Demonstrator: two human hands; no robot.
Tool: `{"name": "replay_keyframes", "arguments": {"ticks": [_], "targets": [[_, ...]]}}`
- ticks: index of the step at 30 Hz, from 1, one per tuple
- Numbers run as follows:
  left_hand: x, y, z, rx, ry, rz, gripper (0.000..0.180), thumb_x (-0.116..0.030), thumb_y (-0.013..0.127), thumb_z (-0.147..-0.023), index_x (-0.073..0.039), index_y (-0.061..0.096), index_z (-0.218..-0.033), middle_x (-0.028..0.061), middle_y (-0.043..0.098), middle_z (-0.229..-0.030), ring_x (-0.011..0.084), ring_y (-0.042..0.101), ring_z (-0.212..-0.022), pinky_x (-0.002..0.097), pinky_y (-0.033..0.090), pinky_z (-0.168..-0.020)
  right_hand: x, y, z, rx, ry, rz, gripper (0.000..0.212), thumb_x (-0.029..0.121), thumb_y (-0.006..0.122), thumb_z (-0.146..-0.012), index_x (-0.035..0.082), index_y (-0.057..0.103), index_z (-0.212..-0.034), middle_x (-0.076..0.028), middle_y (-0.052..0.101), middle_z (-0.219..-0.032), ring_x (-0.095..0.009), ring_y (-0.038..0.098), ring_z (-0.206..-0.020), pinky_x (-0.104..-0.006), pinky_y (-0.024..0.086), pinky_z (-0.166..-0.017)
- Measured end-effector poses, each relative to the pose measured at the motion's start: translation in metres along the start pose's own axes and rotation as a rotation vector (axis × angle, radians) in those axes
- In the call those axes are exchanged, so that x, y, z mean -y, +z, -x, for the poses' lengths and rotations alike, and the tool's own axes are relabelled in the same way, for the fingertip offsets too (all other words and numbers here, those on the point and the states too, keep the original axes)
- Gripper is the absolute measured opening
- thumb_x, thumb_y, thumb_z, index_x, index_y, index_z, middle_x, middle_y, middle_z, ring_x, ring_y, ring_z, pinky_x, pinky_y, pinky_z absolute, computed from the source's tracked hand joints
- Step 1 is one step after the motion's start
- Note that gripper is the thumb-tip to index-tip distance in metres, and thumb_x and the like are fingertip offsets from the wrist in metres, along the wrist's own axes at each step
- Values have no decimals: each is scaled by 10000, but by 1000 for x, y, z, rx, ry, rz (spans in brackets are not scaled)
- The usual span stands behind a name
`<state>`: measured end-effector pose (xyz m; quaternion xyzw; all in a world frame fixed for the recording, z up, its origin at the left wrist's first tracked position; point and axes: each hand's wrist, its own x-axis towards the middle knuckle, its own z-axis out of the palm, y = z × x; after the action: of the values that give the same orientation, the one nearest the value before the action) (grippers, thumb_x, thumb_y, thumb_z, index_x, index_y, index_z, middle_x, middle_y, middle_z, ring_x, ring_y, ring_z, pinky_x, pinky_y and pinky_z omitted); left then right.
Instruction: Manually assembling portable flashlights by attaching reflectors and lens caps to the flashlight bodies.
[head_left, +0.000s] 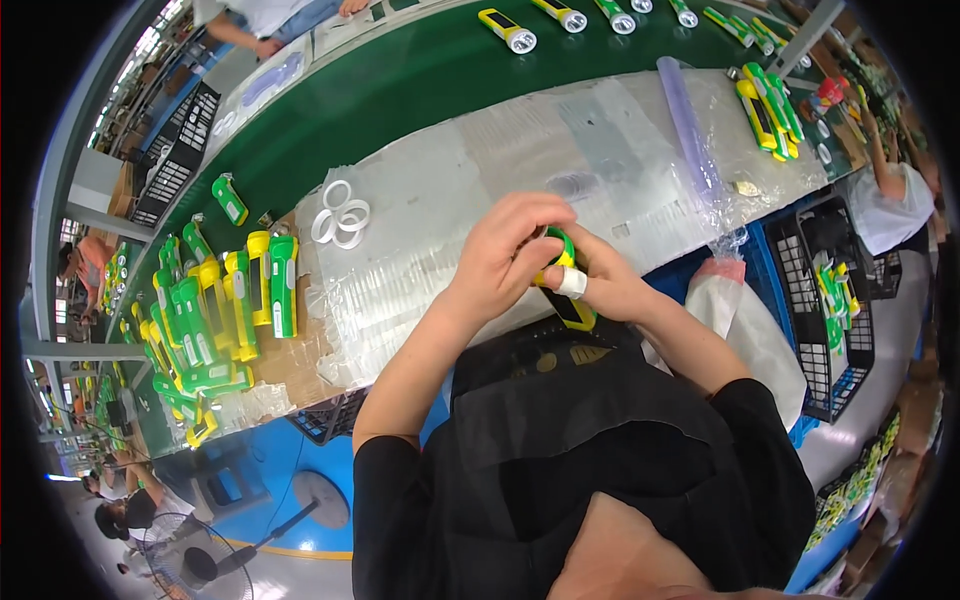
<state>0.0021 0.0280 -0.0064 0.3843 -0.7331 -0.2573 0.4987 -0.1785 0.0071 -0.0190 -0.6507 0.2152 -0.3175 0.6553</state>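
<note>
In front of my chest, both hands close around a yellow and green flashlight [573, 312] with a dark panel on its body. My left hand [508, 255] curls over its upper end from the left, fingers bent. On the other side my right hand [606, 282] grips it, a white wrap [572, 283] around one of its digits. The fingers cover much of the flashlight's head. Several white rings [350, 220] lie in a loose cluster on the worktable [450, 180], to the left of my hands.
Green and yellow flashlights [195, 320] are heaped at the left; a smaller pile [768, 112] lies at the far right. Clear plastic film [688, 130] stretches beside that pile. Flashlights stand along the green belt [420, 110] behind. A black crate [825, 300] is at right.
</note>
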Motion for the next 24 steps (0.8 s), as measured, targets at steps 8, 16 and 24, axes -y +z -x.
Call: {"name": "replay_keyframes", "arguments": {"ticks": [8,16,24], "targets": [[19,36,-5,-32,168,-117,400,-324,442,-993,-27,616,-1196,144,617,-1261,366,517,-1236,427,402,-1011,-27,-5,9,-207,3,-103,441,260,614,-974,35,439,-1312,-88,589,-1010,-165,602,-797,-323,509,-713],[110,52,-21,68,-57,-499,565,-270,747,-810,-1,563,-1272,181,590,-1225,371,535,-1139,447,437,-957,-11,-37,21,-381,88,-294,499,429,546,-982,54,471,-1302,-132,616,-890,-197,613,-756,-310,494,-704],[40,16,-19,-81,-77,-153,442,-184,678,-848,-57,611,-1266,136,560,-1124,299,509,-1039,390,427,-902,-5,-30,6,-214,139,-275,556,457,595,-949,32,472,-1285,-126,608,-874,-190,596,-726,-299,476,-661]]}}
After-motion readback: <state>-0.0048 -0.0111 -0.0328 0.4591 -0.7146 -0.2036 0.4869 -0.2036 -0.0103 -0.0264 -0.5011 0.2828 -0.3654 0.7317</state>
